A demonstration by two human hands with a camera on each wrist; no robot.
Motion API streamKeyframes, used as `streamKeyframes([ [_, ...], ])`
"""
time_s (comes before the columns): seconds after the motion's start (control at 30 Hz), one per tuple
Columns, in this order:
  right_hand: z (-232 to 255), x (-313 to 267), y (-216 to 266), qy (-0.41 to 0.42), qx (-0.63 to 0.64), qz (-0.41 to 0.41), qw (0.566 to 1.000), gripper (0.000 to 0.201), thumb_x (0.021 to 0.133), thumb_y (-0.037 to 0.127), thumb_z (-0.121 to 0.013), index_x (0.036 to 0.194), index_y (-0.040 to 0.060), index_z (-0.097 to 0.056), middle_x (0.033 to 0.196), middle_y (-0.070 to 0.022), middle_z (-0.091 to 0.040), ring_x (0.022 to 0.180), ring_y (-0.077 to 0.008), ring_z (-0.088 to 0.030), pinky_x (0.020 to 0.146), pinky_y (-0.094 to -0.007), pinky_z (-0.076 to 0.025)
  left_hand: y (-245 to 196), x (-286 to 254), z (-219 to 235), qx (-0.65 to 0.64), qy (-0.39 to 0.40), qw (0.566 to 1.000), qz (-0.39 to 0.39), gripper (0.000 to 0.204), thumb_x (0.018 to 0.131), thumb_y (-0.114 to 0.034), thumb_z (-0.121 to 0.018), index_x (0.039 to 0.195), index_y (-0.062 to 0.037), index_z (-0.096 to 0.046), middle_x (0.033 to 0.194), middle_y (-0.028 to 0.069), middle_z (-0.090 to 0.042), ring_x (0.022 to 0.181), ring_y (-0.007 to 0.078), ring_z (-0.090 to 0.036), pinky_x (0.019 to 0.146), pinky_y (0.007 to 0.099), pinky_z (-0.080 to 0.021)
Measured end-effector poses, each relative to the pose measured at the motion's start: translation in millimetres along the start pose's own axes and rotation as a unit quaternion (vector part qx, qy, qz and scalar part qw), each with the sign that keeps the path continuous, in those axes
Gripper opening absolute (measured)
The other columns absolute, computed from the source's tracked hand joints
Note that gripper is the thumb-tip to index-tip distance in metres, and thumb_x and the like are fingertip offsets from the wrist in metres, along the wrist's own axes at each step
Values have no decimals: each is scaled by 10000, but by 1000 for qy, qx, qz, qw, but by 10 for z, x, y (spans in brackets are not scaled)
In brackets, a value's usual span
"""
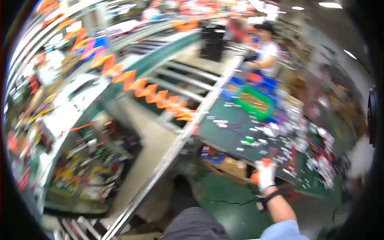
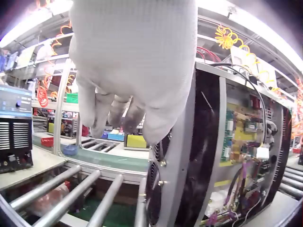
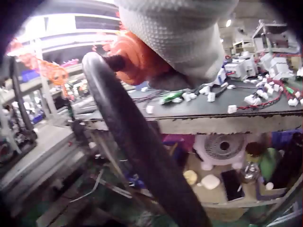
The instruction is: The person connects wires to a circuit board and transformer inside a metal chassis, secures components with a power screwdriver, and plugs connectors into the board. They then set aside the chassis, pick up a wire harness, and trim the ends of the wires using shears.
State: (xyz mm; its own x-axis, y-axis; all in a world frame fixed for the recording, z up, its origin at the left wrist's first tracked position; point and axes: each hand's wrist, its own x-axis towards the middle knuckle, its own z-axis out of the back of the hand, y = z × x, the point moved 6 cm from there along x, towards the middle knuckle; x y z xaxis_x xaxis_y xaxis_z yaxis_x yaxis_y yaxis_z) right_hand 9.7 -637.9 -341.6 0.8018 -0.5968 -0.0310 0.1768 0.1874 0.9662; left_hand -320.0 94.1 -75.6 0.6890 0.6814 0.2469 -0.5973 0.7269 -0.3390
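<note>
My right hand (image 1: 267,176), in a white glove, grips an orange tool (image 3: 135,57) over the front edge of the dark green bench (image 1: 218,120). A thick black cable (image 3: 128,123) runs down from the tool's end; its working end is hidden behind the glove. My left hand (image 2: 135,61), also gloved, shows only in the left wrist view. Its fingers hang loosely with nothing between them, beside a tall open-sided machine (image 2: 182,142) with circuit boards, wires and fans inside.
Loose white connectors (image 1: 218,122) and wire bundles lie on the bench, with a green tray (image 1: 256,103) farther back. Below it, a shelf holds a small fan (image 3: 222,146). Metal rollers (image 2: 106,198) run beside the machine. A person (image 1: 269,52) stands at the bench's far end.
</note>
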Motion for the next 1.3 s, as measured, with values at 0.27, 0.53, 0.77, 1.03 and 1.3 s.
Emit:
streamKeyframes([
  [0.27, 927, 2285, -1783, -151, -101, -49, 982, 688, 770, 398, -771, 1237, -32, -505, 934, -103, -590, 670, -180, -541, 556, -334, -478, 729, -19, 1024, 130, 10, 975, 180, 282, 746, -130, -660, 972, 36, -630, 892, 134, -653, 835, 208, -621, 764, 315, -491],
  [0.53, 526, 1728, -1163, -121, -191, -53, 973, 782, 859, 452, -651, 1344, -101, -386, 1259, -258, -537, 1067, -328, -588, 902, -401, -474, 1557, -696, 2070, 130, -114, 965, 200, 102, 754, -28, -605, 835, 34, -606, 735, 46, -605, 677, 116, -561, 632, 270, -470],
  [0.77, 528, 1842, -1076, -89, -291, -29, 952, 681, 837, 317, -655, 1362, -41, -414, 1289, -224, -536, 1148, -321, -549, 976, -389, -424, -171, -96, 409, 59, 5, 995, 75, 197, 841, -160, -596, 758, 14, -635, 652, 140, -581, 643, 252, -614, 614, 352, -468],
  [1.03, 271, 1227, 128, -51, -353, 158, 921, 622, 899, 204, -589, 1397, -72, -339, 1438, -236, -375, 1334, -326, -361, 1111, -389, -275, -611, 100, -314, 149, 133, 975, -95, 308, 791, -275, -646, 998, -47, -646, 884, 152, -624, 845, 342, -620, 753, 421, -487],
  [1.3, -1167, 102, 1332, 238, -56, 153, 958, 287, 938, 151, -539, 1172, -5, -593, 1089, -72, -601, 969, -162, -581, 851, -307, -485, -588, 308, -550, 121, 189, 974, -33, 273, 818, -277, -603, 951, -50, -676, 870, 165, -648, 866, 334, -622, 778, 417, -485],
])
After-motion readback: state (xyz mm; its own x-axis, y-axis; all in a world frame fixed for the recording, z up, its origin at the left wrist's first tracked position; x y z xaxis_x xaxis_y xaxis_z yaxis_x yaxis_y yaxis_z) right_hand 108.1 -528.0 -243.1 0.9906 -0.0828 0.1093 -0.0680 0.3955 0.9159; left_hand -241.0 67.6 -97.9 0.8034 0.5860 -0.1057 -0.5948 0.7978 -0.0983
